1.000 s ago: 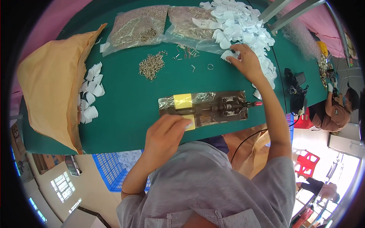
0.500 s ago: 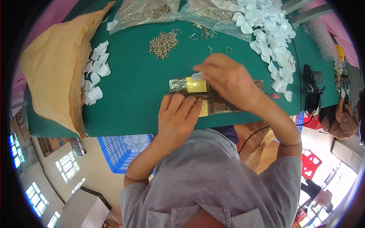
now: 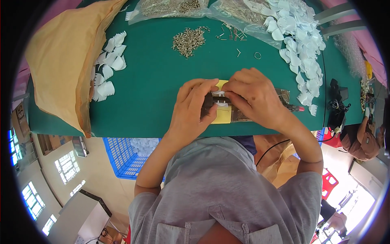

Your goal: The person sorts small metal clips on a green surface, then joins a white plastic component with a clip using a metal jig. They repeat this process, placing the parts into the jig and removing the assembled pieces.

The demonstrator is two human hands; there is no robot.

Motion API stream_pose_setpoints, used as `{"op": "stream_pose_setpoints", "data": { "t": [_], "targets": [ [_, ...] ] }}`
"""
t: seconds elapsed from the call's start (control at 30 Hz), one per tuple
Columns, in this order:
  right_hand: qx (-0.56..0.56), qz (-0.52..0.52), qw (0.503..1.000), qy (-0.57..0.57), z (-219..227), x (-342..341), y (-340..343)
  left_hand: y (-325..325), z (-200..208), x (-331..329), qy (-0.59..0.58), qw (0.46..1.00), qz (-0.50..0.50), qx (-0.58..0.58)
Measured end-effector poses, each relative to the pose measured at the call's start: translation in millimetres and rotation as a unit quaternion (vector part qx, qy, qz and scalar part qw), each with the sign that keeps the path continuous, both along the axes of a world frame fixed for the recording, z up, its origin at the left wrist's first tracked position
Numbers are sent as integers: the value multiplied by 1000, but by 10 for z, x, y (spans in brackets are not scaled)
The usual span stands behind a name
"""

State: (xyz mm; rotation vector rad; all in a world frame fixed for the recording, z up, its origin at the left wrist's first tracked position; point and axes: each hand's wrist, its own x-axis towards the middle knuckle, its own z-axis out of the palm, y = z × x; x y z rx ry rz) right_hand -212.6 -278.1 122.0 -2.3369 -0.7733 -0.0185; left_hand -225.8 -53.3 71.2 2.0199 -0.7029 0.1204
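A dark jig with yellow pads (image 3: 221, 117) sits on a brown board (image 3: 241, 117) near the table's front edge. Across its middle lie two white plastic pieces, the far one (image 3: 219, 94) and the near one (image 3: 222, 104), which look like claw clip halves. My left hand (image 3: 191, 105) is curled round the jig's left side, fingers at the far piece and thumb by the near one. From the right, my right hand (image 3: 256, 97) pinches the far piece's edge. The fingers partly hide both pieces; any small part between them cannot be made out.
Beyond the jig lie a pile of small metal springs (image 3: 188, 42), loose pins (image 3: 233, 33) and a metal ring (image 3: 257, 55). White toothed pieces are heaped at right (image 3: 304, 69) and by a brown paper bag (image 3: 65, 61) at left. A blue basket (image 3: 122, 160) stands below the table edge.
My right hand has brought a white piece down onto the jig. My left hand has shifted from the near edge to close round its left side. The view has shifted slightly.
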Motion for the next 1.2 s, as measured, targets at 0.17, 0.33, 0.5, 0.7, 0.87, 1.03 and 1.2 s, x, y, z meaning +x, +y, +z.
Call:
{"op": "stream_pose_setpoints", "data": {
  "t": [0.17,0.33,0.5,0.7,0.87,1.03,1.2],
  "targets": [
    [-101,32,992,-74,41,-34,86,16,-15,-5,44,999,-12,-15],
    [-117,39,989,-81,65,-32,108,17,-10,0,75,997,-18,-32],
    [-125,44,987,-90,97,-17,125,45,6,19,83,996,-43,1],
    [-108,32,993,-40,72,-28,66,5,-68,41,69,997,-41,-21],
    [41,-120,991,45,32,182,-203,-15,-231,69,43,996,-39,-67],
    [-161,-232,959,-13,-240,649,-756,-13,-234,85,23,996,-46,-67],
    [-59,-190,979,49,-328,840,-597,-7,-250,90,28,996,-52,-60]
  ]
}}
